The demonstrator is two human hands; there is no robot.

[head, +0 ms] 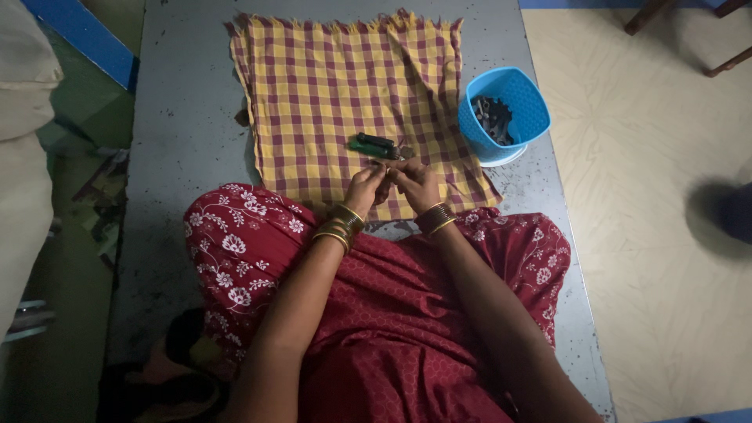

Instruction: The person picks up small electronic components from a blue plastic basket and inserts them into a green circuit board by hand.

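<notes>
Head view: left hand (pixel 363 186) and right hand (pixel 417 185) meet fingertip to fingertip, pinching something too small to identify, over a yellow-and-maroon checked cloth (pixel 329 86); a dark green tool (pixel 374 146) lies just beyond them, a blue plastic basket (pixel 517 117) farther right.

Dim light is falling from above, brightest on the checked cloth (pixel 345 102), while corners are sinking into murky, grainy shadow

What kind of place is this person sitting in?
Probably a small home workshop: the person sits on a grey speckled metal platform, with a yellow-and-maroon checked cloth spread out as a work mat and a blue plastic basket of small dark parts beside it.
</notes>
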